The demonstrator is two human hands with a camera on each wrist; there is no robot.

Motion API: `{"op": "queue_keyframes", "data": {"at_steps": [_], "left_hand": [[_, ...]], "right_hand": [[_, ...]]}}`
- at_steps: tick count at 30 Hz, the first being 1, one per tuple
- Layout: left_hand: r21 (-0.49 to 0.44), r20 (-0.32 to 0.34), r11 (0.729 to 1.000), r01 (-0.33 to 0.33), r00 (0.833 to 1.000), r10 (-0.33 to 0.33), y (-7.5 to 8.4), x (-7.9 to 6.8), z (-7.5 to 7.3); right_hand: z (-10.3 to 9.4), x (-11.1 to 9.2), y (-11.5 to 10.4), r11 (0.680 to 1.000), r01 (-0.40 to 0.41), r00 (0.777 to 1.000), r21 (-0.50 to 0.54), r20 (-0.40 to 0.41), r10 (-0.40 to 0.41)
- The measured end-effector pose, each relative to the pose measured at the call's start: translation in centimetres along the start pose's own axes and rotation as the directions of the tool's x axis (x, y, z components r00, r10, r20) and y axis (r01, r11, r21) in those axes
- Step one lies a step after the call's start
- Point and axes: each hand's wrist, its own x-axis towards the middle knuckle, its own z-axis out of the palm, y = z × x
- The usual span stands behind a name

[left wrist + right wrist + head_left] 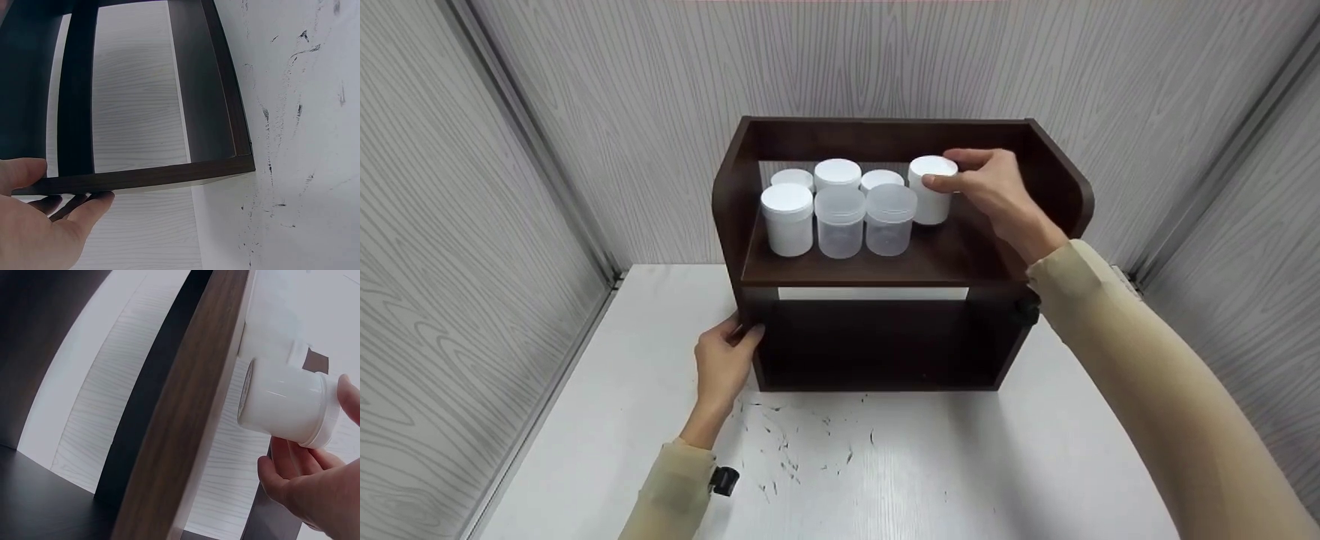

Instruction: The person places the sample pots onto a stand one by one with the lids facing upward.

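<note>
My right hand holds a white lidded jar over the right part of the upper shelf of a dark brown wooden rack. In the right wrist view, the thumb and fingers are around the lid end of the jar, whose base hangs free of the board. Low on the rack's left side panel, my left hand pinches the edge between thumb and fingers. Left of the held jar stand a white lidded jar and two translucent jars in front, with white-lidded jars behind.
The rack stands on a white table with dark scuff marks in front of it. Its lower compartment shows a dark back and bottom. Grey wood-grain walls enclose the table at the back and sides.
</note>
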Motion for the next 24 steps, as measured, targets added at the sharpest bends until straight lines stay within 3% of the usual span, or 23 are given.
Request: {"op": "queue_keyframes", "data": {"at_steps": [24], "left_hand": [[0.005, 0.021, 1.0, 0.015, 1.0, -0.015, 0.14, 0.08, 0.0]], "right_hand": [[0.24, 0.91, 0.42, 0.999, -0.043, 0.999, 0.009, 0.033, 0.043]]}}
